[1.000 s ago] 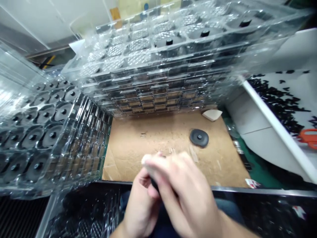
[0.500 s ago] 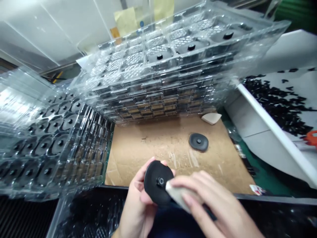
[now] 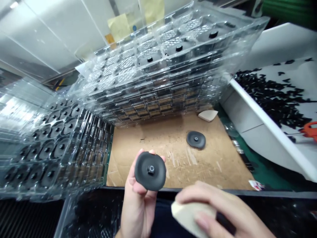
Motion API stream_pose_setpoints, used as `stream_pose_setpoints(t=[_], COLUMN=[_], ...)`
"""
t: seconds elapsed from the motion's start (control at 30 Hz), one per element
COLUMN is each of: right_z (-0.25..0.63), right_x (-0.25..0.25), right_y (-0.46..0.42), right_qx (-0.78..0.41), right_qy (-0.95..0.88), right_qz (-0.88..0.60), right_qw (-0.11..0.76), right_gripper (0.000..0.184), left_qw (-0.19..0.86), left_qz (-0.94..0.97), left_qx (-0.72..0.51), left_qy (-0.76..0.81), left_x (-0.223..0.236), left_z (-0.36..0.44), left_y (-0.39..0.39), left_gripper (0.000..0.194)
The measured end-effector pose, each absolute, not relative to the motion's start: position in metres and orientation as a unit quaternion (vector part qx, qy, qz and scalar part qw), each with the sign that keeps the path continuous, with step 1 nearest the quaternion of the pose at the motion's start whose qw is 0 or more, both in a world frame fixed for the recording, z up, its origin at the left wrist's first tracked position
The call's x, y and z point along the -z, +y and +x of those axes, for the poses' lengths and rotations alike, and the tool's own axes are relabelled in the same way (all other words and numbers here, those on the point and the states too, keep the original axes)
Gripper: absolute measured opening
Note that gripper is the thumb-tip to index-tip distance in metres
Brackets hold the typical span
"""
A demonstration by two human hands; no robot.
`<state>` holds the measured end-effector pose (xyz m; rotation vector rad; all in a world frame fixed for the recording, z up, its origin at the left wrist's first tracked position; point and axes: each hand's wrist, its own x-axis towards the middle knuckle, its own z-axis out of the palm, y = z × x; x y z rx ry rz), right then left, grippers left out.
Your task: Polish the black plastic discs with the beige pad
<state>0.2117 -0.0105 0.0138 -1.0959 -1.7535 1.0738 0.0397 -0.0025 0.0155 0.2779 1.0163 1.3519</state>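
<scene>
My left hand (image 3: pixel 142 195) grips a black rounded plastic disc (image 3: pixel 157 177) by its edges, its dished face and small central post turned up towards me. In my right hand (image 3: pixel 218 205), lower right of the disc and apart from it, a cream sponge-like wedge (image 3: pixel 189 215) is pinched between thumb and fingers. Something dark (image 3: pixel 225 224) shows under that palm; I cannot make out what it is. A second black disc (image 3: pixel 196 139) lies on the cardboard sheet (image 3: pixel 148 142), post up. Beyond it, at the sheet's far right corner, rests another cream wedge (image 3: pixel 208 115).
Stacked clear blister trays (image 3: pixel 158 79) rise behind the cardboard, some pockets holding black parts. More filled trays (image 3: pixel 49 142) are stacked at left. A white bin (image 3: pixel 269 125) at right holds many small black pieces and an orange-handled tool (image 3: pixel 310 129).
My right hand has drawn the wedge away from the disc, down towards me. The left hand has moved slightly left and turned the disc to face the camera more fully. The view has shifted a little.
</scene>
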Motion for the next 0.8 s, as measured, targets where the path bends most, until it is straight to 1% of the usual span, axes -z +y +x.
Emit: stream_pose_setpoints(t=[0.07, 0.13, 0.23, 0.3, 0.33, 0.4, 0.47, 0.53, 0.6, 0.7, 0.73, 0.8], right_z=[0.219, 0.218, 0.203, 0.190, 0.184, 0.177, 0.175, 0.176, 0.178, 0.184, 0.187, 0.190], right_x=[-0.012, -0.013, -0.018, -0.020, -0.020, -0.020, -0.021, -0.021, -0.017, 0.005, 0.017, 0.043], right_y=[-0.009, -0.006, -0.005, -0.006, -0.006, -0.007, -0.008, -0.007, -0.004, 0.007, 0.010, 0.011], right_qx=[-0.418, -0.385, -0.304, -0.239, -0.232, -0.265, -0.305, -0.296, -0.326, -0.380, -0.361, -0.343], right_qy=[-0.652, -0.633, -0.658, -0.696, -0.715, -0.731, -0.723, -0.710, -0.710, -0.680, -0.660, -0.641], right_qz=[-0.497, -0.539, -0.533, -0.500, -0.478, -0.450, -0.461, -0.481, -0.464, -0.502, -0.549, -0.592], right_qw=[0.392, 0.401, 0.437, 0.456, 0.454, 0.439, 0.414, 0.419, 0.417, 0.377, 0.365, 0.348], right_gripper=[0.016, 0.015, 0.017, 0.022, 0.024, 0.023, 0.020, 0.020, 0.022, 0.017, 0.018, 0.023], left_qw=[0.647, 0.639, 0.635, 0.635, 0.634, 0.631, 0.630, 0.632, 0.636, 0.633, 0.633, 0.638], left_qz=[0.122, 0.117, 0.117, 0.119, 0.117, 0.112, 0.115, 0.114, 0.101, 0.083, 0.080, 0.079], left_qx=[-0.601, -0.600, -0.600, -0.603, -0.604, -0.601, -0.600, -0.597, -0.592, -0.594, -0.596, -0.598], left_qy=[0.454, 0.468, 0.472, 0.468, 0.469, 0.477, 0.480, 0.480, 0.484, 0.490, 0.488, 0.479], left_x=[-0.016, -0.019, -0.021, -0.019, -0.017, -0.014, -0.011, -0.010, -0.009, -0.005, -0.004, 0.000], left_z=[0.043, 0.048, 0.052, 0.052, 0.050, 0.047, 0.044, 0.042, 0.042, 0.038, 0.036, 0.030], left_y=[-0.002, -0.002, -0.004, -0.006, -0.007, -0.010, -0.012, -0.013, -0.012, -0.010, -0.010, -0.009], left_gripper=[0.044, 0.044, 0.045, 0.045, 0.045, 0.047, 0.049, 0.050, 0.049, 0.049, 0.050, 0.053])
